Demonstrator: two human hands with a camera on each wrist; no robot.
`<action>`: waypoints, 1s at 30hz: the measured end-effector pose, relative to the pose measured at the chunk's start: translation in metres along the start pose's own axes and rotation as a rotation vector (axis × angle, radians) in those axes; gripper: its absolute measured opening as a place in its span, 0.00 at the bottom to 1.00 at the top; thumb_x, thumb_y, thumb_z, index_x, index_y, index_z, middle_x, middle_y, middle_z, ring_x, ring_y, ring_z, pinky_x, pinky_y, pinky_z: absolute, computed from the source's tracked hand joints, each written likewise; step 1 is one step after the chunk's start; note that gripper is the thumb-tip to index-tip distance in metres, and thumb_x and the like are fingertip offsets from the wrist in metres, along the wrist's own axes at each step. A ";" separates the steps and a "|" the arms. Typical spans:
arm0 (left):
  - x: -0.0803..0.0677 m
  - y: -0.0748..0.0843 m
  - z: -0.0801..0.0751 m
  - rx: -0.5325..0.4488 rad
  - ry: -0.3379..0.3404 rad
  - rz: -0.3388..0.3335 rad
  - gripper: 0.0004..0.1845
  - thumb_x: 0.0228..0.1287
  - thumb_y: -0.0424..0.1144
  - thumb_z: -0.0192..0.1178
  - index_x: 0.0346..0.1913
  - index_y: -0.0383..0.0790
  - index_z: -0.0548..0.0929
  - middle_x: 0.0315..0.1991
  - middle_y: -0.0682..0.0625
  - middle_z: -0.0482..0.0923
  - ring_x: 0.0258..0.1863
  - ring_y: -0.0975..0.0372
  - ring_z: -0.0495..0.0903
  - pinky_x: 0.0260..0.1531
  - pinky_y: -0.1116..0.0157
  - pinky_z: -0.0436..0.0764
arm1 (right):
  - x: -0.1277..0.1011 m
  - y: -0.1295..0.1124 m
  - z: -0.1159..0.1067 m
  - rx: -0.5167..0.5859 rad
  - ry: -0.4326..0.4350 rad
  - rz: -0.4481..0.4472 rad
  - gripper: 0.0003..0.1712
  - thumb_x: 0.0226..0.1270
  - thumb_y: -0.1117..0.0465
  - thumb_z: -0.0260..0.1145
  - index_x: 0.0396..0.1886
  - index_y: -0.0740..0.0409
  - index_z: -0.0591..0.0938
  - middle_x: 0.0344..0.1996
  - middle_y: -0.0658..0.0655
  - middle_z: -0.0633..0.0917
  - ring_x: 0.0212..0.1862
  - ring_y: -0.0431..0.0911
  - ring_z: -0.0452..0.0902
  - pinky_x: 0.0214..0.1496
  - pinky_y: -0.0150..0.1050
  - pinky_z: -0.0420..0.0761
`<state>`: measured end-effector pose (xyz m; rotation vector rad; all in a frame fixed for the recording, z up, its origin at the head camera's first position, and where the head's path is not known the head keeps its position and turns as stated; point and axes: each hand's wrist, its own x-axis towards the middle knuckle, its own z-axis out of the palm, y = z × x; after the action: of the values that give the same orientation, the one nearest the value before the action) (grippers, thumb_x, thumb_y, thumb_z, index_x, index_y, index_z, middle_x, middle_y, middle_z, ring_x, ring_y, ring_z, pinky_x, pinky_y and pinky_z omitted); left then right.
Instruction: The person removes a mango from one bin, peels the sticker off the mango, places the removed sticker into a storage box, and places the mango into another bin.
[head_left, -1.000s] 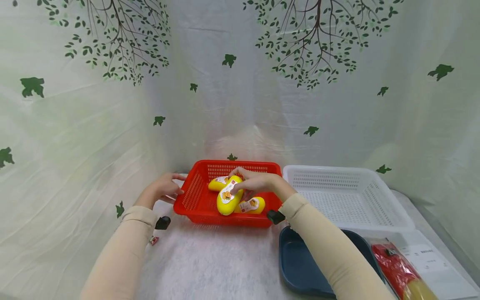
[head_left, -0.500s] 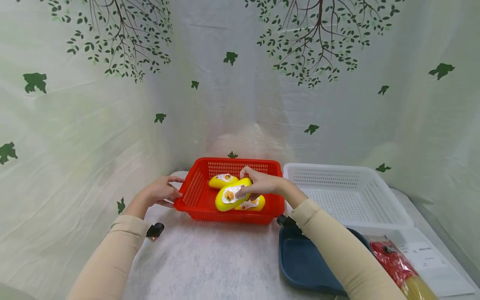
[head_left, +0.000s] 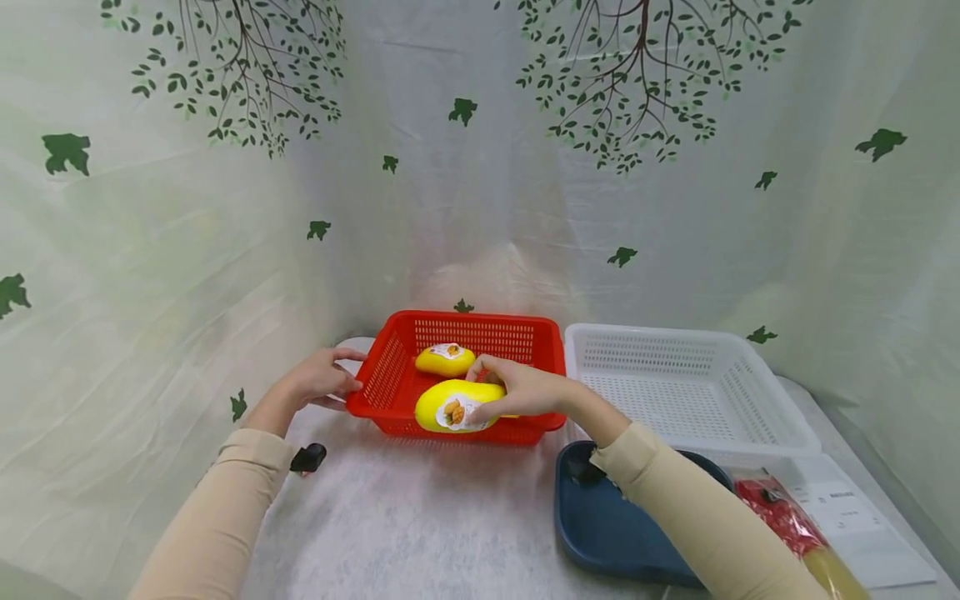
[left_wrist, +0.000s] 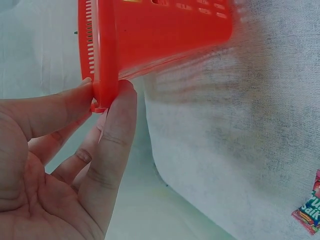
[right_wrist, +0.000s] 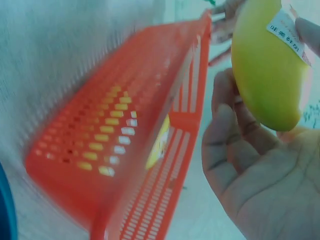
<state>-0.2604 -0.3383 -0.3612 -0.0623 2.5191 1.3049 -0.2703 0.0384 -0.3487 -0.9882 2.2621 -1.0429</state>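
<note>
My right hand [head_left: 525, 390] holds a yellow mango [head_left: 444, 406] with a printed label, above the front rim of the red basket [head_left: 517, 432]. In the right wrist view, the fingers are curled behind the mango [right_wrist: 265, 65] and the thumb lies against its label. My left hand [head_left: 321, 379] is at the basket's left end. In the left wrist view, thumb and fingers pinch the basket's rim [left_wrist: 106, 60]. Another labelled mango [head_left: 446, 360] lies inside the basket. A further mango there is mostly hidden by the right hand and the held one.
To the right of the red basket stands a white perforated basket [head_left: 806, 433]. In front of it is a dark blue tray [head_left: 600, 533], partly under my right sleeve. A red and clear packet [head_left: 783, 512] and a white sheet [head_left: 885, 542] lie further right. A small wrapper [left_wrist: 310, 207] is on the tabletop.
My right hand has lifted the mango off the others and brought it nearer, turning it more level. The left hand keeps its place at the basket's rim.
</note>
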 end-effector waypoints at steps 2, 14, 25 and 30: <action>0.001 0.000 0.001 -0.002 0.003 -0.004 0.32 0.78 0.30 0.59 0.80 0.32 0.65 0.53 0.34 0.83 0.39 0.57 0.89 0.47 0.52 0.93 | -0.004 -0.001 0.005 -0.006 0.004 -0.013 0.30 0.64 0.47 0.79 0.58 0.46 0.74 0.53 0.52 0.83 0.57 0.48 0.78 0.56 0.39 0.85; 0.001 0.002 0.004 0.020 0.037 -0.003 0.31 0.77 0.31 0.60 0.78 0.30 0.66 0.51 0.34 0.84 0.37 0.57 0.89 0.44 0.54 0.93 | -0.023 -0.003 0.026 -0.052 -0.026 -0.022 0.34 0.65 0.44 0.79 0.68 0.41 0.80 0.60 0.45 0.83 0.63 0.46 0.75 0.60 0.39 0.84; 0.001 0.003 0.004 0.038 0.046 -0.026 0.31 0.77 0.32 0.61 0.78 0.29 0.66 0.55 0.31 0.83 0.39 0.56 0.89 0.43 0.55 0.93 | -0.035 -0.010 0.046 -0.056 -0.067 0.083 0.30 0.66 0.45 0.79 0.62 0.49 0.81 0.48 0.43 0.86 0.52 0.42 0.81 0.52 0.34 0.86; 0.004 0.001 0.004 0.036 0.045 -0.030 0.31 0.77 0.32 0.61 0.78 0.29 0.66 0.55 0.31 0.84 0.38 0.57 0.89 0.43 0.56 0.93 | -0.037 -0.007 0.060 -0.071 -0.084 0.132 0.27 0.64 0.46 0.80 0.58 0.50 0.82 0.43 0.42 0.86 0.49 0.40 0.80 0.49 0.32 0.84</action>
<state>-0.2638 -0.3342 -0.3642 -0.1220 2.5681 1.2593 -0.2045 0.0358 -0.3760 -0.8809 2.2745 -0.8553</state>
